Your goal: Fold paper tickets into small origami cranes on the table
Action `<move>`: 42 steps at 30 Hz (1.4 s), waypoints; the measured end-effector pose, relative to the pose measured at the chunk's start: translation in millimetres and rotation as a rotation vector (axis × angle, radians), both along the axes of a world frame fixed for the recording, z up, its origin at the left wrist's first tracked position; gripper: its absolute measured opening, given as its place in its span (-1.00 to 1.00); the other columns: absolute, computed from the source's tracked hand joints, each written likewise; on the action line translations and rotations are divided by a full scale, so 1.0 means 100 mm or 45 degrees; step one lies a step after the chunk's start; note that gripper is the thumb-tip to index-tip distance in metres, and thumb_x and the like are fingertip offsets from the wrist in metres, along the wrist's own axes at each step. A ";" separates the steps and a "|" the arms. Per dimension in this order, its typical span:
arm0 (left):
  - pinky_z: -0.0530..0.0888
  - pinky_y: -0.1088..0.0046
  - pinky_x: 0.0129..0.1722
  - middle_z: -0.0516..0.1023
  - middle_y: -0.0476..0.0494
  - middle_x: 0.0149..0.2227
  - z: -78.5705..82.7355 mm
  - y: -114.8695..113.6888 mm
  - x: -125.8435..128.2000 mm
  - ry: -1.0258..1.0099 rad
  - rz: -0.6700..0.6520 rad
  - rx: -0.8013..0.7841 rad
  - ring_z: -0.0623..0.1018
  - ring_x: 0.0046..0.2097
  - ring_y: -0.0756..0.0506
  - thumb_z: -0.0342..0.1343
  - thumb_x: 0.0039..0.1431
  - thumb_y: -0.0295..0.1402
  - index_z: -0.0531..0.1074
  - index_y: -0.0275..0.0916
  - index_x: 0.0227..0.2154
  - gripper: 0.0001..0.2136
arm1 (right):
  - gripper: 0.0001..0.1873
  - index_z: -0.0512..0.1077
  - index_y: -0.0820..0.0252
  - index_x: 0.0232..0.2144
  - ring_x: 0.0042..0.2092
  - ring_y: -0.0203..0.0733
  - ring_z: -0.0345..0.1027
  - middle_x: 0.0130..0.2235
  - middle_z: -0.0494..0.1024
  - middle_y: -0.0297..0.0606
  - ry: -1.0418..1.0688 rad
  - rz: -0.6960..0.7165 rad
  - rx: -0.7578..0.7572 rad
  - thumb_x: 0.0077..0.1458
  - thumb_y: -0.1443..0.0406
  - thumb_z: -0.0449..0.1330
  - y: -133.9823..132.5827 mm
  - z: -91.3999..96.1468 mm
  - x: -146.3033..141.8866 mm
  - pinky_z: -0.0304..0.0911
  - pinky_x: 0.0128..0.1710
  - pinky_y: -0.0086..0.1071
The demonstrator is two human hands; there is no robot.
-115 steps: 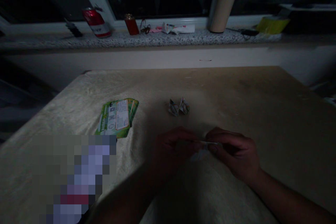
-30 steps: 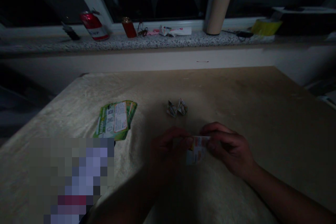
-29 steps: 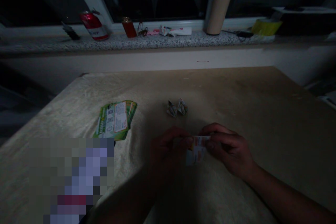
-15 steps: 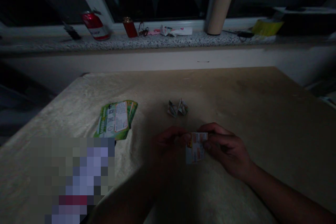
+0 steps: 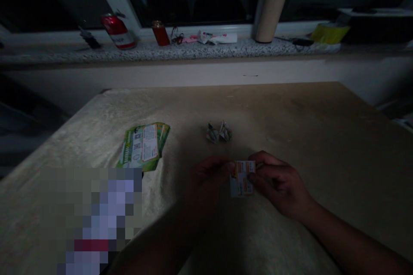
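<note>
A small folded piece of printed paper [image 5: 241, 184] is held up between both hands, over the near middle of the table. My left hand [image 5: 211, 176], in deep shadow, pinches its upper left corner with thumb and finger. On the other side my right hand [image 5: 282, 182] grips the paper's right edge, thumb in front. Just beyond the hands stand two small folded paper shapes [image 5: 219, 132] with pointed tips, side by side. Off to the left lies a fanned stack of green printed leaflets [image 5: 140, 146].
The table [image 5: 322, 137] has a pale cloth-like cover. Blurred-out pixels hide its near left part. Along the granite sill [image 5: 135, 55] stand a red can [image 5: 118, 32], a red lighter-like container [image 5: 160, 33], crumpled wrappers [image 5: 206, 38], a cardboard tube [image 5: 274, 4] and a yellow tape roll [image 5: 331, 33].
The folded paper has tilted slightly, and its lower edge sits a little higher. Both hands keep their pinch, almost in place.
</note>
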State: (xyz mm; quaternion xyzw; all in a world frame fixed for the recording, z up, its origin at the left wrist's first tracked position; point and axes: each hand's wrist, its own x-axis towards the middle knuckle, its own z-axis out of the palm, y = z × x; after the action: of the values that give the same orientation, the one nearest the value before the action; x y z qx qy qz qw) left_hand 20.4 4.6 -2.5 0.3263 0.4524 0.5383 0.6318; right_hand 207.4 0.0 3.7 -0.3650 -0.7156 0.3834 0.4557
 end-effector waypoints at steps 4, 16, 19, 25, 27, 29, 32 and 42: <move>0.55 0.45 -0.38 0.64 -0.07 -0.44 -0.02 0.00 0.01 -0.009 0.025 -0.042 0.59 -0.40 -0.04 0.45 -0.06 -0.27 0.62 -0.27 -0.40 -0.79 | -0.76 0.51 0.18 -0.45 -0.28 -0.23 0.42 -0.26 0.48 -0.22 -0.021 -0.010 -0.014 0.28 0.38 0.20 -0.01 0.02 0.01 0.37 -0.39 -0.41; 0.54 0.42 -0.37 0.63 -0.06 -0.44 0.01 0.03 0.00 -0.046 0.075 -0.088 0.58 -0.40 -0.05 0.44 -0.06 -0.30 0.61 -0.28 -0.42 -0.81 | -0.84 0.48 0.16 -0.36 -0.12 -0.18 0.43 -0.12 0.43 -0.19 -0.055 0.132 -0.164 0.31 0.37 0.17 0.00 0.03 0.00 0.41 -0.20 -0.36; 0.55 0.41 -0.37 0.62 -0.06 -0.45 0.03 0.03 0.00 -0.038 0.078 -0.084 0.58 -0.41 -0.05 0.43 -0.06 -0.31 0.60 -0.28 -0.43 -0.82 | -0.85 0.50 0.16 -0.33 -0.10 -0.19 0.42 -0.10 0.42 -0.19 -0.045 0.146 -0.197 0.32 0.36 0.17 0.00 0.04 0.00 0.41 -0.17 -0.37; 0.54 0.49 -0.39 0.62 -0.01 -0.48 0.10 0.04 -0.03 0.049 0.185 -0.016 0.57 -0.42 -0.01 0.43 -0.09 -0.35 0.61 -0.26 -0.43 -0.85 | -0.89 0.49 0.15 -0.25 -0.05 -0.18 0.42 -0.09 0.43 -0.19 -0.028 0.174 -0.180 0.32 0.39 0.16 0.02 0.01 0.00 0.39 -0.08 -0.33; 0.54 0.50 -0.41 0.62 0.00 -0.49 0.12 0.04 -0.03 0.061 0.186 -0.016 0.57 -0.43 -0.01 0.43 -0.10 -0.35 0.61 -0.26 -0.44 -0.85 | -0.89 0.47 0.15 -0.26 -0.08 -0.18 0.42 -0.12 0.45 -0.19 -0.056 0.162 -0.178 0.32 0.38 0.15 0.02 0.00 0.00 0.38 -0.12 -0.32; 0.53 0.50 -0.41 0.63 0.00 -0.48 0.14 0.04 -0.03 0.077 0.214 -0.024 0.57 -0.43 -0.02 0.42 -0.10 -0.34 0.61 -0.26 -0.44 -0.84 | -0.86 0.45 0.16 -0.30 -0.16 -0.19 0.42 -0.19 0.46 -0.21 -0.122 0.135 -0.167 0.34 0.35 0.13 0.02 -0.01 -0.01 0.37 -0.19 -0.32; 0.55 0.49 -0.37 0.63 -0.01 -0.47 0.13 0.03 -0.02 0.124 0.263 -0.012 0.58 -0.40 -0.02 0.42 -0.08 -0.33 0.61 -0.25 -0.44 -0.85 | -0.76 0.41 0.16 -0.37 -0.27 -0.20 0.36 -0.30 0.44 -0.24 -0.245 0.101 -0.121 0.38 0.31 0.06 0.02 -0.01 0.00 0.32 -0.29 -0.31; 0.54 0.47 -0.37 0.64 -0.03 -0.44 0.07 0.06 -0.06 0.192 0.214 0.033 0.59 -0.39 -0.05 0.37 0.00 -0.29 0.61 -0.24 -0.38 -0.85 | -0.72 0.41 0.15 -0.42 -0.39 -0.24 0.32 -0.42 0.44 -0.31 -0.152 0.001 -0.074 0.36 0.22 0.11 0.02 -0.05 0.04 0.28 -0.42 -0.37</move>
State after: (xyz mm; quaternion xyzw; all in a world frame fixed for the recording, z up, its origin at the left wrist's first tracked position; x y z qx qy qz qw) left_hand 14.4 10.2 4.2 0.3348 0.5174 0.5691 0.5444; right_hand 211.7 2.3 -1.2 -0.4000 -0.7302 0.3816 0.4015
